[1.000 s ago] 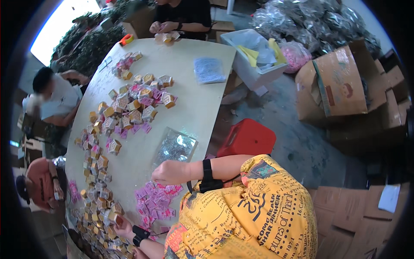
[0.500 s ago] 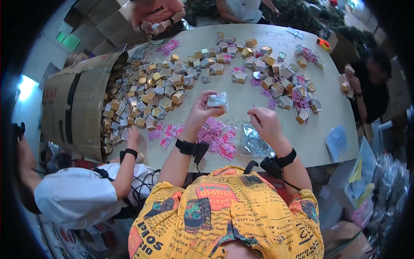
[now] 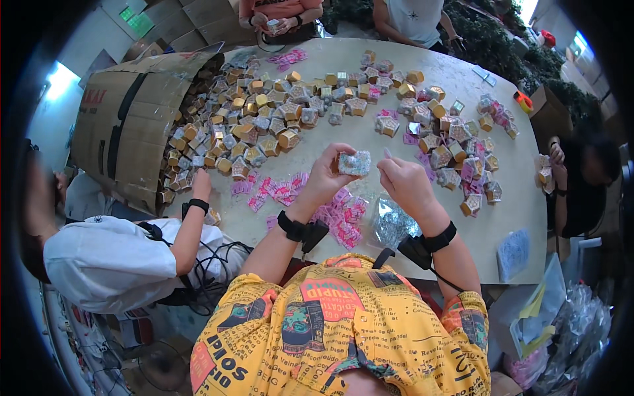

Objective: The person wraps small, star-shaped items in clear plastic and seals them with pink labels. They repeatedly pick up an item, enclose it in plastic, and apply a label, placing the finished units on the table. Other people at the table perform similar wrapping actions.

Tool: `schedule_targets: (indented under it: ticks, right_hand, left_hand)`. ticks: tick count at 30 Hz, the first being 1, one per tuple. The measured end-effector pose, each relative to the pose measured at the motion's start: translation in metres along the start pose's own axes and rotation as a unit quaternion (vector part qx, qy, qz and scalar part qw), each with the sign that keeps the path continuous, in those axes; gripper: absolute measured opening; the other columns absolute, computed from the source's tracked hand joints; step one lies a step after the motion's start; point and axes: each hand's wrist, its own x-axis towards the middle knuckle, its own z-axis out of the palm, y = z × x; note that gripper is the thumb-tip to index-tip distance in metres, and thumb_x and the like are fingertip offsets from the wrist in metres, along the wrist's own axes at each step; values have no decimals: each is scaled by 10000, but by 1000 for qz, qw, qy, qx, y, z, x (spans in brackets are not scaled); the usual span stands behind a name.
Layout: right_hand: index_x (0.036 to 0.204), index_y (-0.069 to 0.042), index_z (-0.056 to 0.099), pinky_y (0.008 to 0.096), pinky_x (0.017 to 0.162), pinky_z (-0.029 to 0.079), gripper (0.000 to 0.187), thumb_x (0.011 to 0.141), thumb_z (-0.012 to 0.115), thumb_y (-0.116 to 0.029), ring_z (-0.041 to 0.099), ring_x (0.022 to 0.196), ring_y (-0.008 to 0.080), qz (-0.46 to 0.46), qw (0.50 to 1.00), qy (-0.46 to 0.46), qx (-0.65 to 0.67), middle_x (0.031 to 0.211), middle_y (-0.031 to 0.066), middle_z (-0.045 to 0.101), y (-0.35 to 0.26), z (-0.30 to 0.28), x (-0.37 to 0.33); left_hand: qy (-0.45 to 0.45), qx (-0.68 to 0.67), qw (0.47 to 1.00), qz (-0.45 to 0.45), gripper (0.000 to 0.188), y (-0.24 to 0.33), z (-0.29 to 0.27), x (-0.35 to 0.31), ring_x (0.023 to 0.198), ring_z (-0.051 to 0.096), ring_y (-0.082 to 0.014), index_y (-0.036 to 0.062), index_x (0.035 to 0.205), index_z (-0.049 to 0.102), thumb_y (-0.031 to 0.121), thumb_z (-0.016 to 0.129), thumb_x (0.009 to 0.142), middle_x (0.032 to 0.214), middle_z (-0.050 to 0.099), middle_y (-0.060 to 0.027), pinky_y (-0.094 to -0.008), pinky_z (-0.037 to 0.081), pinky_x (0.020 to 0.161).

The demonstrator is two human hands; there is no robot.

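My left hand grips a small gold block with a glittery white face above the table. Just right of it, my right hand is closed in a pinch, with a thin pale tip sticking up from the fingers; its kind I cannot make out. The two hands are close but apart. Below them lie a heap of small pink printed packets and a shiny clear plastic bag. Beyond spread many gold and white glittery house-shaped pieces.
At the left, a large cardboard box lies on its side, pieces spilling out. A co-worker's hand touches the pile there. Other people work at the far side and right. An orange tape dispenser and a blue-white packet sit toward the right edge.
The view has shifted, moving the table in the picture. My left hand has turned the block so its white face shows, and my right hand has come closer to it.
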Motion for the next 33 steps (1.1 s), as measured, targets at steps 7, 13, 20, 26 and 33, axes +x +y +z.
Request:
schedule_targets:
  ticks: [7, 13, 20, 26, 33]
  right_hand:
    - [767, -55, 532, 369, 533, 500, 78, 752, 604, -78, 597, 603, 283, -20, 998, -17, -49, 665, 87, 543, 6, 3, 8]
    - [766, -58, 529, 351, 515, 503, 84, 744, 606, -83, 600, 576, 266, -38, 994, -40, -98, 648, 77, 536, 8, 4, 10]
    - [744, -53, 514, 351, 496, 500, 73, 739, 584, -72, 601, 550, 267, -47, 988, -70, -132, 640, 87, 540, 10, 7, 10]
    - [726, -32, 536, 394, 549, 497, 72, 749, 580, -83, 609, 621, 319, 26, 995, -77, -65, 676, 139, 574, 7, 6, 11]
    - [779, -21, 617, 405, 590, 491, 91, 760, 608, -109, 618, 668, 331, 96, 989, -109, -1, 700, 157, 605, 8, 7, 11]
  left_hand:
    - [-6, 5, 1000, 2, 492, 3, 0, 7, 1018, 553, -123, 52, 1150, 454, -141, 620, 729, 1071, 503, -45, -266, 489, 865]
    - [-9, -1, 1000, 4, 491, 3, -1, 9, 1024, 554, -127, 49, 1143, 458, -154, 614, 725, 1068, 508, -46, -273, 488, 876]
    - [-11, 48, 999, 24, 466, 0, -2, 10, 1011, 550, -111, 51, 1123, 473, -131, 650, 733, 1040, 523, -34, -264, 477, 856]
    - [23, 238, 970, 42, 414, 16, 2, 5, 911, 547, -113, 69, 1081, 515, -77, 663, 724, 1017, 523, -33, -254, 471, 742]
    - [3, 379, 911, 163, 395, 16, 3, 7, 896, 524, -133, 78, 1078, 534, -30, 672, 724, 1026, 520, -42, -243, 445, 677]
